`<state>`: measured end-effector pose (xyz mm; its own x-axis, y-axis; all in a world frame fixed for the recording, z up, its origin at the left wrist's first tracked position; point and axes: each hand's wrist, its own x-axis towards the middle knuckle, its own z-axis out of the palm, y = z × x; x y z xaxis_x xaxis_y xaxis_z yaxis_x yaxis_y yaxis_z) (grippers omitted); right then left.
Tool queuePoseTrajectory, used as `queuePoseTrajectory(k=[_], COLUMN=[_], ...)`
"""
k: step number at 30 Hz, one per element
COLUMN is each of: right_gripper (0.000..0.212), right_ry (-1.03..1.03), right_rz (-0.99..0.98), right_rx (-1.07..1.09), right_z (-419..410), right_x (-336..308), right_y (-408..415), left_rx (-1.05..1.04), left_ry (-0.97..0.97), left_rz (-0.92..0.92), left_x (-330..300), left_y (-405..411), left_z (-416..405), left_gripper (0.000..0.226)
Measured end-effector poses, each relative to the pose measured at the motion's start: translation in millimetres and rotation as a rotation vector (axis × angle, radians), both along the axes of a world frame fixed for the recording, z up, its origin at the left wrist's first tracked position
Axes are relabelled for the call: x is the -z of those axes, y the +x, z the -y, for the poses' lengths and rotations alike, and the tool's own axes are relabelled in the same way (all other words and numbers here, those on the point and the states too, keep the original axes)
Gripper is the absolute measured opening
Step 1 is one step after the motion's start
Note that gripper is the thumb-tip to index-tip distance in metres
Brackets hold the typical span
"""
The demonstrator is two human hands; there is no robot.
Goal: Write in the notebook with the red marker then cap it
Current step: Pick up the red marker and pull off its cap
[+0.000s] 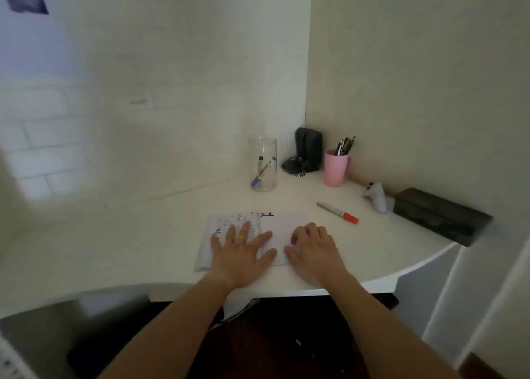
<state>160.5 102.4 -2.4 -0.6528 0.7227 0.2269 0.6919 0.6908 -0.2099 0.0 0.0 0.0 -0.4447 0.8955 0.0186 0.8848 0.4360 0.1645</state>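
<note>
An open notebook (282, 221) lies flat on the white desk (143, 235), with blue characters at the top of its pages. My left hand (239, 251) rests palm down on the left page, fingers spread, a ring on one finger. My right hand (311, 249) rests on the right page, fingers slightly curled, holding nothing. The red marker (338, 213) lies capped on the desk to the right of the notebook, red cap pointing toward the front right, apart from both hands.
A clear jar (262, 165) with markers stands behind the notebook. Farther right are a black device with a cable (307, 152), a pink cup of pens (336, 167), a small white object (377, 196) and a black case (438, 216). The desk's curved edge runs close in front.
</note>
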Motion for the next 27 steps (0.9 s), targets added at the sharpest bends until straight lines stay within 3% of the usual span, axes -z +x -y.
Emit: queuePoseTrajectory(k=[4, 7, 13, 18, 20, 23, 25, 27], right_gripper=[0.070, 0.048, 0.054, 0.046, 0.041, 0.034, 0.027, 0.033], right_ry=[-0.071, 0.084, -0.009, 0.162, 0.124, -0.047, -0.287, -0.692], right_rz=[0.050, 0.003, 0.224, 0.284, 0.175, -0.188, -0.513, -0.824], right_rx=[-0.025, 0.086, 0.298, 0.332, 0.307, 0.242, 0.203, 0.130], right_z=[-13, -52, -107, -111, -110, -108, -108, -107], right_x=[0, -3, -8, -14, -19, -26, -32, -40], right_y=[1, 1, -14, -32, -41, -61, -76, -90], left_rx=[0.007, 0.008, 0.009, 0.066, 0.139, 0.211, 0.237, 0.238], left_ry=[-0.001, 0.026, -0.006, -0.132, -0.150, -0.075, -0.021, 0.065], left_rz=[-0.057, -0.082, -0.084, -0.083, -0.100, -0.074, 0.046, 0.136], left_x=[8, 15, 13, -8, -18, -21, -20, -22], left_y=[-11, -12, -12, -26, -37, -65, -84, -99], left_z=[-7, -10, -15, -30, -41, -63, -79, -97], left_gripper=[0.068, 0.068, 0.069, 0.064, 0.054, 0.045, 0.041, 0.040])
